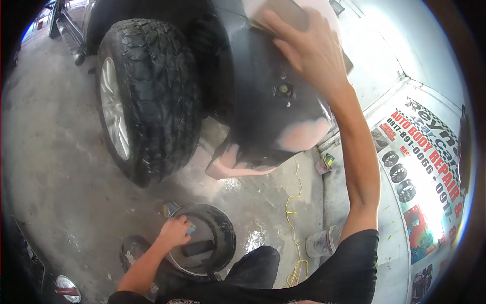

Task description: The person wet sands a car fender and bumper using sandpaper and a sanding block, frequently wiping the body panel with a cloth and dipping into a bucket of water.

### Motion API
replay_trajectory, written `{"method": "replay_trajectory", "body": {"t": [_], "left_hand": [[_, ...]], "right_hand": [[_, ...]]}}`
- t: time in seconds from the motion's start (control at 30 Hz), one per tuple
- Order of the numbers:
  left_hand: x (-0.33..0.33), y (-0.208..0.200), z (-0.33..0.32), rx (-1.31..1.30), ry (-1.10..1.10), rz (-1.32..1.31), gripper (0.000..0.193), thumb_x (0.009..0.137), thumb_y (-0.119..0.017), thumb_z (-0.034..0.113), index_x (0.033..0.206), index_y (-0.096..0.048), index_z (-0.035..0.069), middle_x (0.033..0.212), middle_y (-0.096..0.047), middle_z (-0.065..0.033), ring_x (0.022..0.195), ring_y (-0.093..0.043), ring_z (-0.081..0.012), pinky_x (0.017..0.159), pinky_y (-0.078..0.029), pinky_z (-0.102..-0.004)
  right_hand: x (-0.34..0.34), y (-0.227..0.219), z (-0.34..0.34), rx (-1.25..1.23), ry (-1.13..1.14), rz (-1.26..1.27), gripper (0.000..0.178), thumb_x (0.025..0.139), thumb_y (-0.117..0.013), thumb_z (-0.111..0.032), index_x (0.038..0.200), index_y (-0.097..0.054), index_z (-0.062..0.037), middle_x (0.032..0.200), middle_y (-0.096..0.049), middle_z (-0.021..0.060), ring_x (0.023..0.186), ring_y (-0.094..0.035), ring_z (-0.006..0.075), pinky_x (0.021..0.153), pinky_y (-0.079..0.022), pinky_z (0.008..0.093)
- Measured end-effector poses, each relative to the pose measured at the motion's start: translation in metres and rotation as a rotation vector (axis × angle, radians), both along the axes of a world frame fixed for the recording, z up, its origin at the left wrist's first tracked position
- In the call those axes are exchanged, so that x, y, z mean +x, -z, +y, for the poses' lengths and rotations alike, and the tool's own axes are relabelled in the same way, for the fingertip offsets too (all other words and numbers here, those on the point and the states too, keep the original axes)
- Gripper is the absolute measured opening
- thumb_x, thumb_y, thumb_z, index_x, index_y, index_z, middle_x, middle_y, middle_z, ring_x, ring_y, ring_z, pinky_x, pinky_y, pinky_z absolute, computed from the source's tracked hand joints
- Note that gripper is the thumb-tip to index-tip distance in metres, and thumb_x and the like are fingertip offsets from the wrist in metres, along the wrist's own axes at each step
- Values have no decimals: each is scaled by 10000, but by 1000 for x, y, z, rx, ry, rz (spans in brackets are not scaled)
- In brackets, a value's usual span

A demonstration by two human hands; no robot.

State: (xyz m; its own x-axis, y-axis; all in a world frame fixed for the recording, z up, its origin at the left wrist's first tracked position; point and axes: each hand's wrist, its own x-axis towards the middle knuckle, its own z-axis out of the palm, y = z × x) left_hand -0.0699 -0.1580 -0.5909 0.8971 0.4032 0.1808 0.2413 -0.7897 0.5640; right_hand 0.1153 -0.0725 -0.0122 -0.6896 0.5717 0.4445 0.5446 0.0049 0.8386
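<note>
A: How does the right grip stand?

B: Partly open, arched over a tan block. One finger lies across the block, and another digit sits apart, lower down. The rest of the fingers are hidden by the hand or cut off at the upper edge.

A: So it holds the block?

B: Yes, against the dark body panel under the grip. The block shows mostly to the left of the knuckles. A brown edge shows to the right, near the wrist; I can't tell if it belongs to the same piece.

A: What else is near that grip?

B: A small round fitting on the panel, below the fingers, and a pinkish patch farther down. The tire stands well to the left.

A: And the left grip?

B: Nearly closed, fingers curled and pinching a small blue piece, which pokes out at the right side of the fingertips.

A: Where is it held?

B: Over the left part of a black bucket. Below and to the right of that grip, inside the bucket, is a dark bar; they look apart.
</note>
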Motion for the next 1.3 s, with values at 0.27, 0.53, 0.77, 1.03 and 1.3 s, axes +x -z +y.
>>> {"method": "replay_trajectory", "body": {"t": [0.27,0.53,0.77,1.03,1.3], "left_hand": [[1,5,1,-8,3,-32,418,788,-763,299,1178,-748,149,1112,-652,-147,949,-715,-368,871,-585,-477],[1,-6,0,-8,7,24,464,799,-776,331,1223,-746,144,1137,-664,-130,975,-714,-349,920,-575,-455],[0,-3,-2,25,10,52,444,810,-764,330,1212,-738,143,1136,-659,-144,1000,-710,-352,917,-569,-453],[-4,3,-1,41,-2,24,428,793,-776,322,1181,-741,143,1126,-655,-151,995,-705,-365,914,-567,-458],[0,4,-1,66,16,17,471,809,-754,330,1240,-741,139,1127,-662,-137,984,-709,-345,924,-569,-456]], "right_hand": [[-32,2,13,-53,58,124,472,973,-685,-257,1442,-621,-252,1172,-551,260,1058,-561,401,902,-454,523],[-12,-4,9,-45,28,50,520,914,-770,-184,1412,-682,-309,1203,-612,266,1023,-644,443,879,-532,525],[-22,-8,-10,-163,170,101,468,968,-694,-262,1430,-632,-290,1174,-553,253,1015,-573,405,869,-464,523],[-37,-7,16,-116,107,21,447,976,-680,-240,1415,-633,-305,1193,-566,262,1080,-596,419,917,-487,561],[-41,-13,27,-69,122,40,447,989,-676,-262,1430,-631,-320,1204,-574,250,1102,-592,424,915,-486,563]]}}
